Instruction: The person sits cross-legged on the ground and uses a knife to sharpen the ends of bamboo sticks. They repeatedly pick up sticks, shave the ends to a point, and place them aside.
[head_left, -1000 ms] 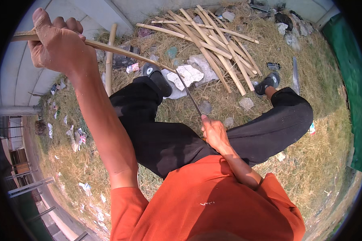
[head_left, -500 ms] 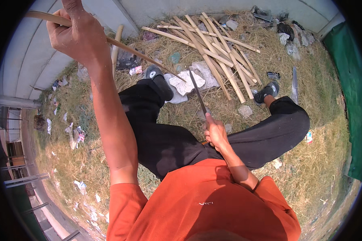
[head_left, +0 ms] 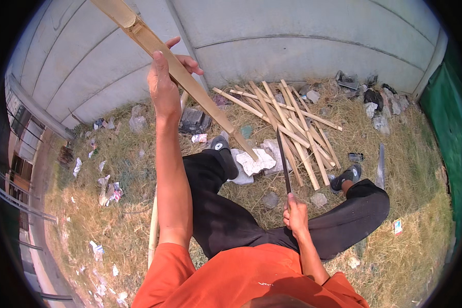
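Note:
A split bamboo strip [head_left: 200, 91] slants across the upper left, its pale hollow face and a node showing. My left hand [head_left: 165, 92] holds it partway up, thumb on the near side and some fingers stretched out past its far edge. The strip's lower end meets a broken white slab [head_left: 255, 162] on the ground near my left shoe. Low in front of my right thigh, my right hand [head_left: 295, 216] is closed round the handle of a long, narrow, dark knife [head_left: 284, 167]. Its blade points away from me, apart from the strip, with the tip over the bamboo pile.
Several split bamboo strips [head_left: 307, 146] lie crossed in a pile beyond my feet. A grey wall [head_left: 303, 56] stands behind it, a green sheet [head_left: 446, 118] at right. A pale flat blade [head_left: 381, 167] lies beyond my right shoe [head_left: 346, 177]. Litter [head_left: 108, 190] dots the dry grass.
The bamboo strip has turned from its narrow edge to its broad inner face, and my left hand's grip has loosened. The view has tilted up. The knife now points more straight ahead.

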A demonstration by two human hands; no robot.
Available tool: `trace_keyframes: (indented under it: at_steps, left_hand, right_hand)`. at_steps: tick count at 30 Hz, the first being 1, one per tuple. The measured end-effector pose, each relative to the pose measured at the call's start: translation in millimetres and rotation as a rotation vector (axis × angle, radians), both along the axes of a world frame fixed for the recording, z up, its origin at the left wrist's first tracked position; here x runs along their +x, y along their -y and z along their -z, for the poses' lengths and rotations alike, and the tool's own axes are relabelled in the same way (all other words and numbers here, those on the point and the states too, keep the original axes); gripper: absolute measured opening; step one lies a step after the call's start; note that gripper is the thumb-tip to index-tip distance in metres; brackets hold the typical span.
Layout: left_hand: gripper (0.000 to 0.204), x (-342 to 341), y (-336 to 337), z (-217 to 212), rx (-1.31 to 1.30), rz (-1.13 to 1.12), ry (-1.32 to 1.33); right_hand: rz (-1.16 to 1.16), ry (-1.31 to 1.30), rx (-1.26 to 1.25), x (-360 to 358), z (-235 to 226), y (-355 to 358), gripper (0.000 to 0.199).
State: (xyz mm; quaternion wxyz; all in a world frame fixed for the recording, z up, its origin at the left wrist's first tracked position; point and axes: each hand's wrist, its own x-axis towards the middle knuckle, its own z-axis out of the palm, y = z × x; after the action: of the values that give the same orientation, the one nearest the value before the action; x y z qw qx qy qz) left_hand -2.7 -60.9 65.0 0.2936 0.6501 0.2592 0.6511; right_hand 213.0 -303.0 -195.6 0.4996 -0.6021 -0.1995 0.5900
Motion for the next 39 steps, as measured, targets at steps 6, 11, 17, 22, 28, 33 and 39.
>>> trace_keyframes:
  at_steps: [6,11,17,22,28,33,39]
  left_hand:
    - [0.070,13,2,-2,0.038,-0.043,-0.026]
    - [0.067,14,-6,0,0.107,-0.107,-0.085]
    - [0.064,23,14,-38,0.252,-0.047,0.142]
    - [0.060,31,27,-66,0.361,-0.266,0.147]
    - [0.043,45,25,-77,0.349,-0.417,0.018]
    - [0.045,9,6,-92,0.228,-0.440,0.017]
    - [0.057,29,-58,-86,-0.021,-0.116,0.027]
  right_hand:
    - [0.000,-0.030,-0.088,-1,9,17,0.048]
    - [-0.052,0.013,-0.063,3,9,21,0.049]
    - [-0.037,0.035,-0.062,11,15,19,0.051]
    - [-0.006,0.074,-0.018,14,11,14,0.051]
    - [0.018,0.033,0.015,27,10,18,0.050]
    - [0.008,-0.027,0.046,21,10,31,0.049]
    - [0.091,-0.078,0.076,31,-4,44,0.047]
